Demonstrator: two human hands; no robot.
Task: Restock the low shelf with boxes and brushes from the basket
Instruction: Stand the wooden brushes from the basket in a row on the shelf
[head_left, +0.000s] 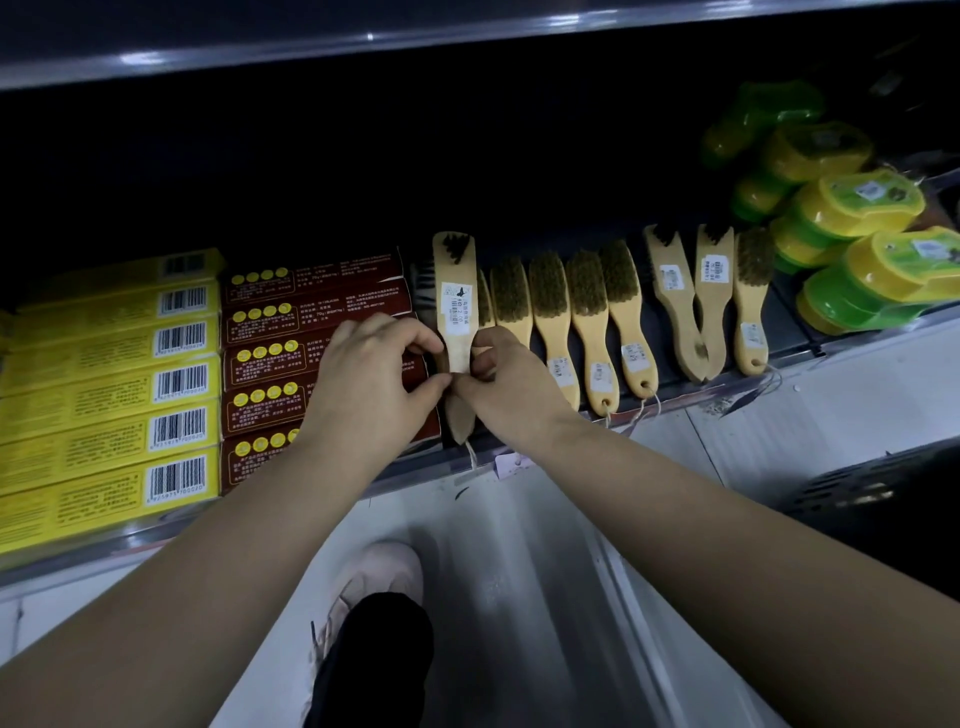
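— Shoe (382, 577) lowest. What's held?
— One brush (456, 291), its handle pinched by left hand (374, 374) and right hand (509, 384), at the shelf (78, 551) front between brown boxes (311, 312) and brush row (587, 306). Far right, probably the basket (883, 483).

Six yellow boxes (104, 384), five brown boxes (311, 306), nine brushes (587, 301)

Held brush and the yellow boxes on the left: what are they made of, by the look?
By look: held brush is pale wood, matte, seemingly unvarnished; even tan, no glare. Its bristles are dark, material unclear. The yellow boxes are probably printed cardboard with a slight sheen; sharp folded edges, barcodes.
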